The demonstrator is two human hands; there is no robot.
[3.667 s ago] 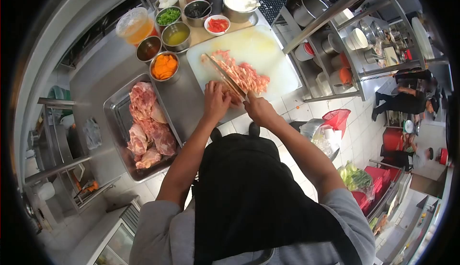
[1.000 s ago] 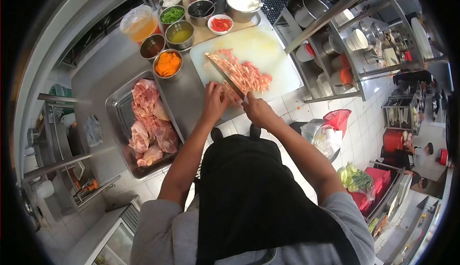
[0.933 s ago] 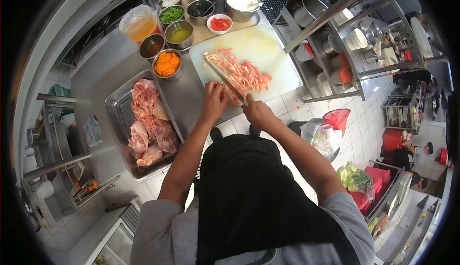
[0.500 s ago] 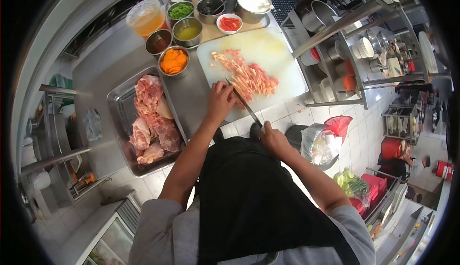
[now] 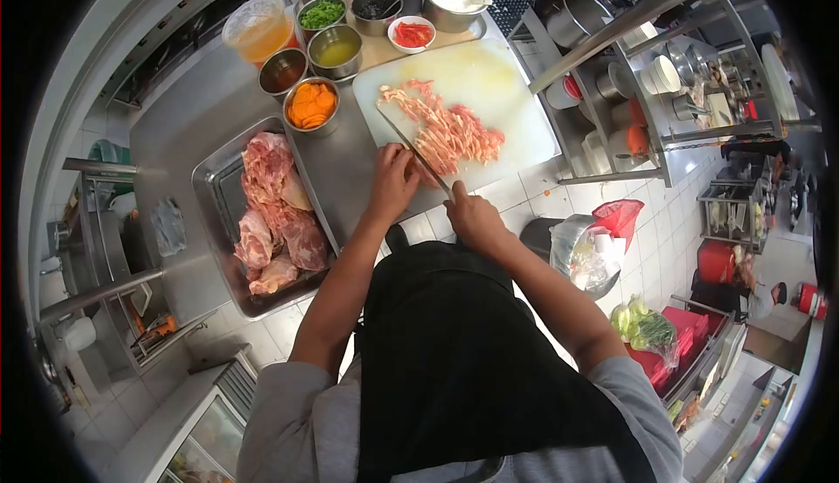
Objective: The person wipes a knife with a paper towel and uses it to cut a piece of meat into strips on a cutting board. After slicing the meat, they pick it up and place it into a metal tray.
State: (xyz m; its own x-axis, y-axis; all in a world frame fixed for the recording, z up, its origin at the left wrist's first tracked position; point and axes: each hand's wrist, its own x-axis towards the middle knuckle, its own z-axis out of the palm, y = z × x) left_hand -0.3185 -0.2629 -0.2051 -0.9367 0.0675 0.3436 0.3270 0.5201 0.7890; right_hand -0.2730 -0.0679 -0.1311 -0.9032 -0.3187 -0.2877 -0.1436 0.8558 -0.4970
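In the head view, my right hand (image 5: 474, 218) is closed round the handle of a kitchen knife (image 5: 407, 143), whose blade points away from me across the near left part of the white cutting board (image 5: 511, 90). My left hand (image 5: 395, 179) lies beside the blade at the board's near edge, fingers curled down on a piece of raw meat (image 5: 427, 179) that they mostly hide. On the far side of the blade spreads a pile of thin raw meat strips (image 5: 450, 132). Larger raw meat pieces (image 5: 281, 212) fill a steel tray (image 5: 218, 260) to the left.
Behind the board stand bowls of orange slices (image 5: 312, 105), yellow liquid (image 5: 336, 51), chopped greens (image 5: 322, 13) and red strips (image 5: 412, 34). A tub of orange liquid (image 5: 260, 33) is at far left. A lined bin (image 5: 584, 260) and metal shelving (image 5: 612, 125) stand on the right.
My right hand has pushed the knife forward and left, so its tip now reaches farther over the board. My left hand stays at the meat, shifted slightly.
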